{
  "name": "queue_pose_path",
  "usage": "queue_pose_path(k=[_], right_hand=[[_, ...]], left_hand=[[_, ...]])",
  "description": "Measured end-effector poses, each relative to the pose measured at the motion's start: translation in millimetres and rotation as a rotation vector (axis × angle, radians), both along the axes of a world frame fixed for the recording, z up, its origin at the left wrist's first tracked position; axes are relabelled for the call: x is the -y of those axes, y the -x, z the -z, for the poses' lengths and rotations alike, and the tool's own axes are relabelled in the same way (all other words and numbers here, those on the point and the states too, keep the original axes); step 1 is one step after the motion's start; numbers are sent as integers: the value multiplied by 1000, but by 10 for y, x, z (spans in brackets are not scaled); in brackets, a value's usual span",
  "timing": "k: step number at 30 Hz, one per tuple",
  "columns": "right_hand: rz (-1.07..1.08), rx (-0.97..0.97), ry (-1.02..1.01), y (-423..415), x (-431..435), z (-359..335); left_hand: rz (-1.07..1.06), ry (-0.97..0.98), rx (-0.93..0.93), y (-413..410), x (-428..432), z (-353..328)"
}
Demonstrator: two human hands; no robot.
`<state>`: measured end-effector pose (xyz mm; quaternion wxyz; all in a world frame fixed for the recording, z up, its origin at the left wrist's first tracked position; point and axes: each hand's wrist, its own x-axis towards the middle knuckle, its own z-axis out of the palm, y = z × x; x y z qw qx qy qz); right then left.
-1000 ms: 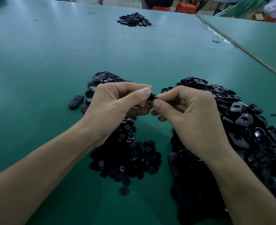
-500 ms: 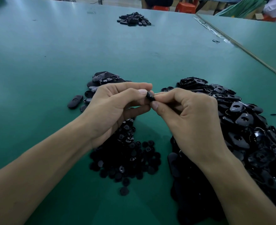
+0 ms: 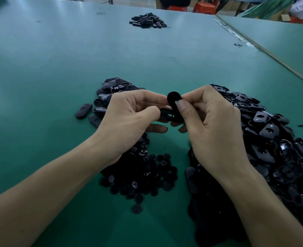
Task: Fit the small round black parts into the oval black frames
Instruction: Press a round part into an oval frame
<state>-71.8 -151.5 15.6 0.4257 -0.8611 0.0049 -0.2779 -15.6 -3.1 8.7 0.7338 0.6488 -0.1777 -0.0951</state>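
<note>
1. Now, both hands are up over the green table (image 3: pixel 49 72), meeting at the middle.
2. The right hand (image 3: pixel 213 125) pinches an oval frame (image 3: pixel 173 97) between thumb and fingers, standing it on end.
3. The left hand (image 3: pixel 129 120) curls round a black piece (image 3: pixel 165 114) that touches that frame; its exact shape, can't tell.
4. The pile of small round parts (image 3: pixel 143 173) lies under the left wrist.
5. The heap of loose frames (image 3: pixel 272 139) spreads beneath the right arm.
6. A smaller stack (image 3: pixel 111 88) sits just beyond the left hand, and another pile (image 3: pixel 148 20) lies far across the table.
</note>
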Motion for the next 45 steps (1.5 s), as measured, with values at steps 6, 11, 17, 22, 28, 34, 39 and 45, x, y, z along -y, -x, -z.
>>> queue_pose_path(k=[6,11,17,22,28,34,39,45], right_hand=[[105,-3,32,16,26,-35],[127,-273,336,23,67,47],[129,-170,232,15,43,11],[-31,-114,7,21,-26,-24],[-31,-33,-116,11,11,1],[-1,9,-122,7,8,-13],[-11,-28,-234,13,-5,-36],[-71,-87,-300,24,-5,-84]], left_hand=[[-178,-80,120,-14,-15,8],[-221,-124,181,-16,-27,13],[-235,-92,193,-41,-37,31],[-216,-69,205,-33,-42,14],[-186,22,63,-25,-25,-4],[-47,102,-46,-16,-36,0],[-59,164,-30,-57,-49,8],[-54,203,-12,-37,-26,-11]])
